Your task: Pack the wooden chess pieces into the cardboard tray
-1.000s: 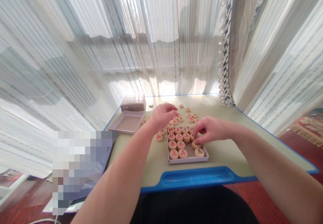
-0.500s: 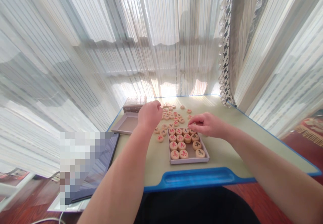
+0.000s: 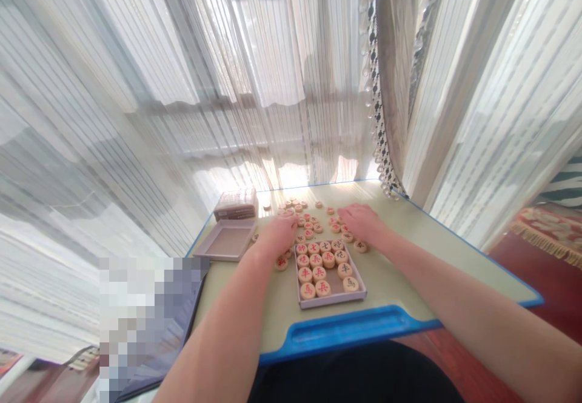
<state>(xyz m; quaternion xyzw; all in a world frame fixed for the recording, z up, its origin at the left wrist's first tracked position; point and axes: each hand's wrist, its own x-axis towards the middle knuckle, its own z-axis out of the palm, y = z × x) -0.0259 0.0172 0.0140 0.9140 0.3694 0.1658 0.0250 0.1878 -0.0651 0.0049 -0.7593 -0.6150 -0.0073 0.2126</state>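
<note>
A shallow box (image 3: 333,300) of round wooden Chinese chess pieces stands on the table, its pieces in rows with red and black characters up. A gap shows among its lower rows. Loose Chinese chess pieces (image 3: 308,233) lie scattered behind the box. My left hand (image 3: 278,233) is low over the pieces left of the box, its fingers loosely stretched toward them and its fingertips partly hidden. Beyond the box's far right corner, my right hand (image 3: 361,222) rests palm down, fingers outstretched, touching or just above several loose pieces. Neither hand visibly holds a piece.
An empty shallow box lid (image 3: 226,239) lies at the left, with a closed box (image 3: 236,203) behind it. A tablet (image 3: 182,324), partly blurred out, sits at the left edge. The table's blue front rim (image 3: 350,328) has a groove. Sheer curtains (image 3: 254,118) hang behind.
My left hand has come down from its raised, curled pose toward the pieces. My right hand has moved off the box's far edge to loose pieces beyond it. The view has shifted slightly.
</note>
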